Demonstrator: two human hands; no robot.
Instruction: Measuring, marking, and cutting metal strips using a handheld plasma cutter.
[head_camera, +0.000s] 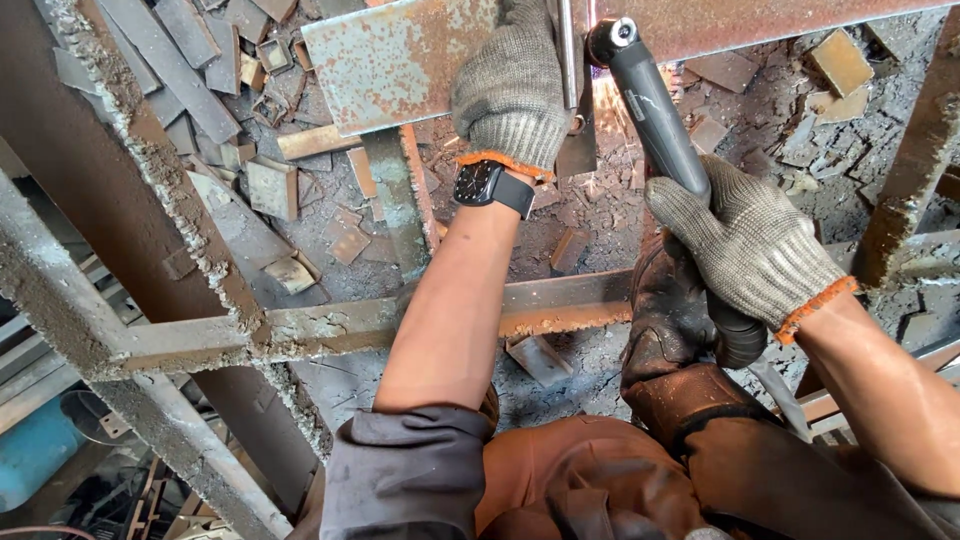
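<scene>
My left hand (512, 90), in a grey knit glove with an orange cuff and a dark watch at the wrist, presses flat on a rusty steel plate (395, 60) at the top centre. My right hand (745, 240), gloved the same way, grips the grey handle of a cutting torch (655, 110). The torch head points at the plate's edge next to a thin metal straightedge (567, 50). Small sparks and a bright glow show at the tip, just right of my left hand.
A rusted, slag-crusted steel frame (170, 200) runs diagonally on the left, with a crossbar (330, 325) below my arms. Several metal offcuts (270, 185) litter the dirty floor beneath. A blue container (30, 450) sits at bottom left. A dark leather cover (670, 310) lies under my right hand.
</scene>
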